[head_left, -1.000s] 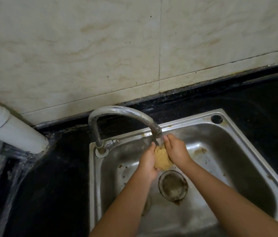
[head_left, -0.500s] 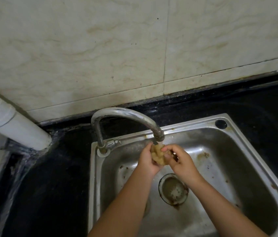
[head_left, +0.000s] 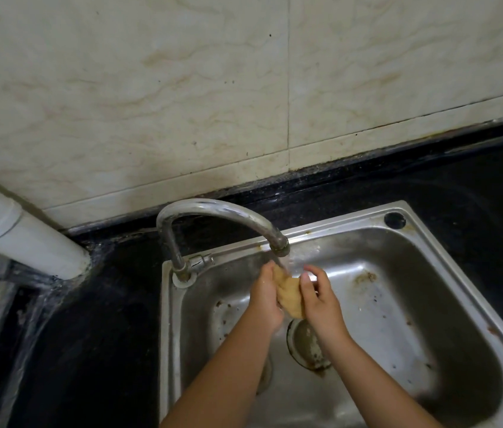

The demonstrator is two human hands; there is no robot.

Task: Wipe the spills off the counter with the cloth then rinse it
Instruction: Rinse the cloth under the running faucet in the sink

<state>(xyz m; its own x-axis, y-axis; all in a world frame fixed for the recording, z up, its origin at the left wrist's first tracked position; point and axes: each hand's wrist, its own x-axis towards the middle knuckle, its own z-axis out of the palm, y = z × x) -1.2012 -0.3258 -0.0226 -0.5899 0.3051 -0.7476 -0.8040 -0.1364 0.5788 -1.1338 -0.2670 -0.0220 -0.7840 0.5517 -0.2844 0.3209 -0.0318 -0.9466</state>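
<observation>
A small yellow-tan cloth [head_left: 289, 295] hangs bunched between my two hands over the steel sink [head_left: 429, 291], just under the spout of the curved metal faucet [head_left: 213, 211]. Water runs from the spout onto the cloth's top. My left hand [head_left: 265, 299] grips the cloth's left side. My right hand [head_left: 321, 299] holds its right side with thumb and fingers. The black counter [head_left: 95, 335] surrounds the sink.
The sink drain [head_left: 305, 347] lies below my hands, with brown specks on the basin floor. A white pipe [head_left: 24, 239] slants down to the counter at the left. A tiled wall [head_left: 182, 103] rises behind the faucet.
The cloth was balled up tight between my hands half a second ago; now it hangs longer and looser under the running water. My right hand has shifted down along it.
</observation>
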